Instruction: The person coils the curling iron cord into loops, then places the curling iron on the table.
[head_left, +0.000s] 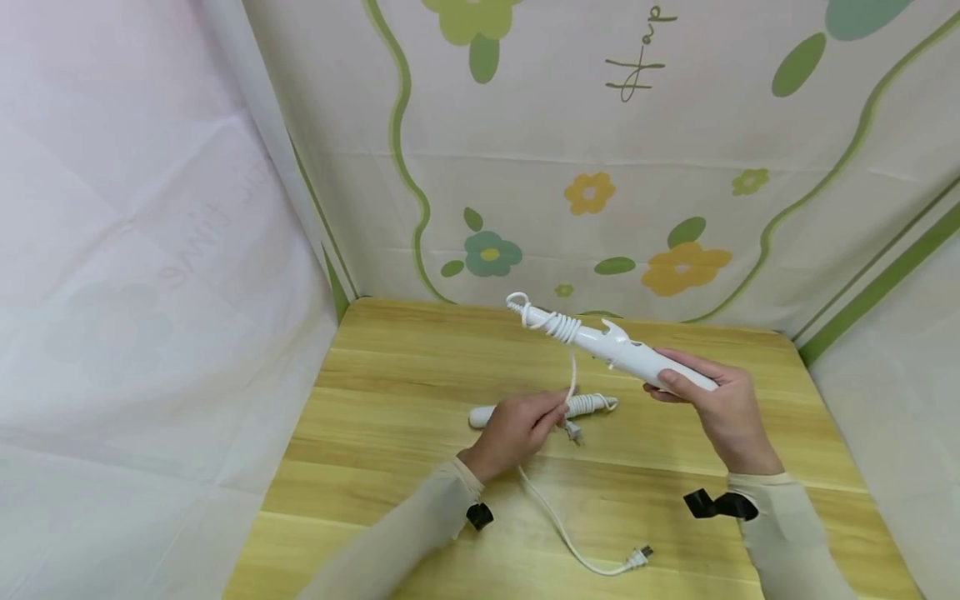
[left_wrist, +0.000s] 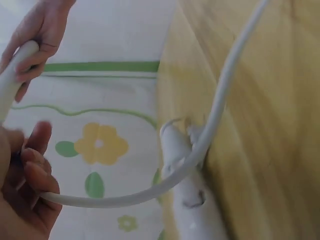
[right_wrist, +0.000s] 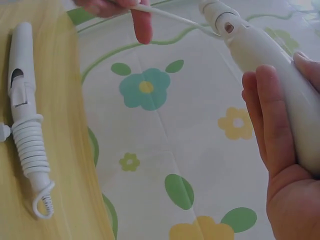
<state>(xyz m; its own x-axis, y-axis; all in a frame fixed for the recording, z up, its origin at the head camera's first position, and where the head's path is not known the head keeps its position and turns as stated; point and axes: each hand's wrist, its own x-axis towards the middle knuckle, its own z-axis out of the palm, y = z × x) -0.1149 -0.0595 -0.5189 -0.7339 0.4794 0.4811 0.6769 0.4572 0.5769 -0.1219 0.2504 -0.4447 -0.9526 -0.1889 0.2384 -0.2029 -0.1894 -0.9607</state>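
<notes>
My right hand (head_left: 723, 408) grips the handle end of a white curling iron (head_left: 637, 360), held tilted above the table. Several turns of its white cord (head_left: 574, 375) are wound around the far end. The cord runs down to my left hand (head_left: 517, 427), which pinches it between thumb and fingers. Beyond that hand the rest of the cord trails to a two-pin plug (head_left: 639, 557) over the front of the table. A second white curling iron (right_wrist: 22, 90) lies on the wood behind my left hand, partly hidden by it in the head view, its cord coiled neatly around one end.
The second iron's plug (head_left: 573, 431) sticks out beside its coil. The wooden table (head_left: 390, 358) ends at a white cloth wall (head_left: 525, 125) printed with flowers, and more cloth (head_left: 150, 292) hangs along the left and right sides. Black straps (head_left: 720, 505) are on both sleeves.
</notes>
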